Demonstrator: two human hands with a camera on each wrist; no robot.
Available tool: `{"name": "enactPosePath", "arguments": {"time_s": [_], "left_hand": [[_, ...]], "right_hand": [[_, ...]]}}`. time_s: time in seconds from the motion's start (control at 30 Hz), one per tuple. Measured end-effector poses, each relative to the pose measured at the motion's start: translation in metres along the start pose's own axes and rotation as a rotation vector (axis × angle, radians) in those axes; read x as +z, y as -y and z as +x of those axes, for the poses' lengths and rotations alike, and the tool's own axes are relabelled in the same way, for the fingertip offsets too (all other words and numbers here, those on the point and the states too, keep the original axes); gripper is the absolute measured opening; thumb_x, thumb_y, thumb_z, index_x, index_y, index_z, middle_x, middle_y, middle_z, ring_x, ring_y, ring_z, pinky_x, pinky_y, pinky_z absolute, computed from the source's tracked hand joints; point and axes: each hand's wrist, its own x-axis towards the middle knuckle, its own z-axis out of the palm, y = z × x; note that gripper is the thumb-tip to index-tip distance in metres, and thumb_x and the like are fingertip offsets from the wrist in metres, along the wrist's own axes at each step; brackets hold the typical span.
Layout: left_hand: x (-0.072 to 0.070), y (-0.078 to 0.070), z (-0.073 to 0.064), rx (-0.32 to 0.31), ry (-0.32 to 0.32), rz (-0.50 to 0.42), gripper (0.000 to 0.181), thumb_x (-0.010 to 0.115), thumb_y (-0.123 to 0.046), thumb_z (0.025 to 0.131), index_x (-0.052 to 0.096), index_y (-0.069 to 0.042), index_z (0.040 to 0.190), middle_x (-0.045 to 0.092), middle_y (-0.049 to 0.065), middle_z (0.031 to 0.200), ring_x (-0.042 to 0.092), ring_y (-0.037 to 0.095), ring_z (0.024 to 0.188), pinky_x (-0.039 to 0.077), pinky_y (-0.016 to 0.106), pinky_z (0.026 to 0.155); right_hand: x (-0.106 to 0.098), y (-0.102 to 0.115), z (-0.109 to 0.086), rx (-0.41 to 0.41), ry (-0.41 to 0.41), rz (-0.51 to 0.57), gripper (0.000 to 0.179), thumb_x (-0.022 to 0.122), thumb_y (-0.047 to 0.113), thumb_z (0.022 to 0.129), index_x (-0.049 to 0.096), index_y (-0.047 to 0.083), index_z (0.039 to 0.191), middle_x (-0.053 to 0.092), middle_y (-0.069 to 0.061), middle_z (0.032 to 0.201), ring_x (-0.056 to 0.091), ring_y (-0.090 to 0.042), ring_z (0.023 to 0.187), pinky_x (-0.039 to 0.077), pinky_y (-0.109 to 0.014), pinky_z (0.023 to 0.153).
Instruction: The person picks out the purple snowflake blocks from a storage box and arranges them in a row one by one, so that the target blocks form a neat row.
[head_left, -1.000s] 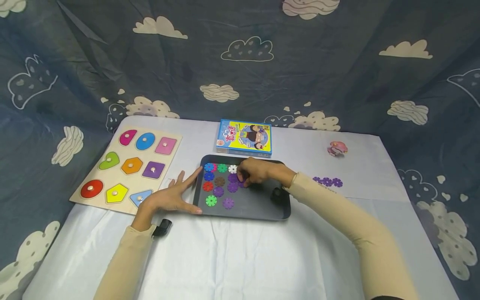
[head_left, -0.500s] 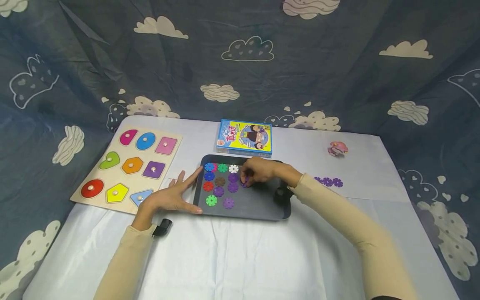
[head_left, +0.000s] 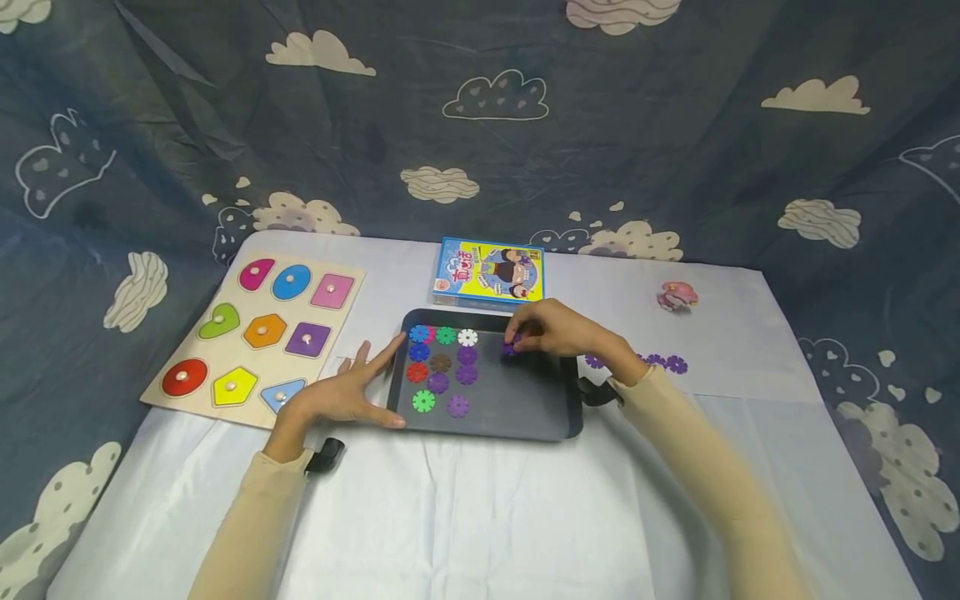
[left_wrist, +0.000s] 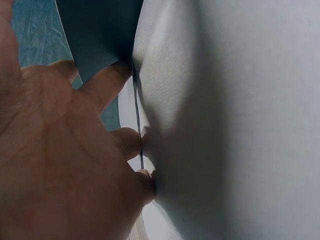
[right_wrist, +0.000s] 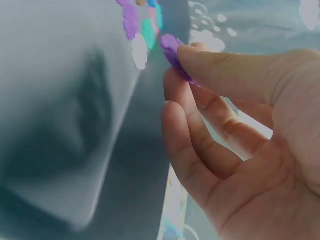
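Observation:
A dark grey tray (head_left: 517,408) lies on the table with several coloured snowflake discs on its left half. My right hand (head_left: 555,327) is over the tray's back right part, pinching a purple snowflake disc (right_wrist: 175,55) between thumb and fingertips. In the head view that disc (head_left: 512,345) is partly hidden by the fingers. My left hand (head_left: 348,392) is spread at the tray's left side, with thumb and forefinger against its edge. Nearest to the held disc in the tray are a white disc (head_left: 467,337) and a purple disc (head_left: 467,355).
A wooden shape puzzle board (head_left: 225,354) lies at the left. Behind the tray sits a blue and yellow box (head_left: 489,273). More purple discs (head_left: 677,364) lie on the table right of the tray, partly behind my right wrist. A pink toy figure (head_left: 677,295) stands at the back right.
From beside the purple discs in the tray, my right hand has moved right and back with a purple snowflake disc in its fingers. My left hand has stayed at the tray's edge.

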Motion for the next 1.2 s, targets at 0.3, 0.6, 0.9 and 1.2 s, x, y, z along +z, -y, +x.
{"name": "enactPosePath", "arguments": {"time_s": [0.3, 0.6, 0.9, 1.2], "left_hand": [[0.0, 0.0, 0.0, -0.009, 0.004, -0.009, 0.128, 0.086, -0.056, 0.07, -0.007, -0.049, 0.157, -0.014, 0.022, 0.166, -0.018, 0.051, 0.149, -0.007, 0.076, 0.114], [0.002, 0.002, 0.0, -0.011, 0.003, -0.018, 0.127, 0.086, -0.055, 0.07, -0.007, -0.049, 0.157, -0.016, 0.023, 0.166, -0.018, 0.054, 0.148, -0.006, 0.078, 0.112], [0.003, 0.001, 0.002, -0.036, 0.002, -0.025, 0.126, 0.086, -0.057, 0.069, -0.006, -0.054, 0.155, -0.018, 0.021, 0.166, -0.018, 0.055, 0.147, -0.004, 0.079, 0.112], [0.003, 0.0, 0.001, -0.035, 0.003, -0.022, 0.127, 0.087, -0.054, 0.07, -0.006, -0.05, 0.157, -0.018, 0.025, 0.165, -0.017, 0.06, 0.146, -0.004, 0.081, 0.11]], "right_hand": [[-0.009, -0.014, -0.035, 0.032, -0.165, 0.098, 0.016, 0.075, 0.005, 0.089, 0.075, 0.011, 0.104, 0.07, -0.005, 0.104, 0.061, -0.019, 0.081, 0.054, -0.025, 0.074], [-0.018, -0.028, -0.069, 0.114, -0.295, 0.114, 0.015, 0.072, 0.008, 0.092, 0.074, 0.009, 0.107, 0.071, -0.007, 0.109, 0.07, -0.02, 0.093, 0.057, -0.022, 0.085], [-0.034, -0.052, -0.112, 0.216, -0.404, 0.102, 0.022, 0.067, 0.013, 0.097, 0.07, 0.006, 0.118, 0.068, -0.013, 0.117, 0.068, -0.02, 0.098, 0.053, -0.012, 0.083], [-0.042, -0.075, -0.152, 0.344, -0.524, 0.076, 0.029, 0.063, 0.022, 0.1, 0.068, 0.006, 0.124, 0.067, -0.017, 0.122, 0.063, -0.005, 0.096, 0.048, -0.007, 0.082]]}}
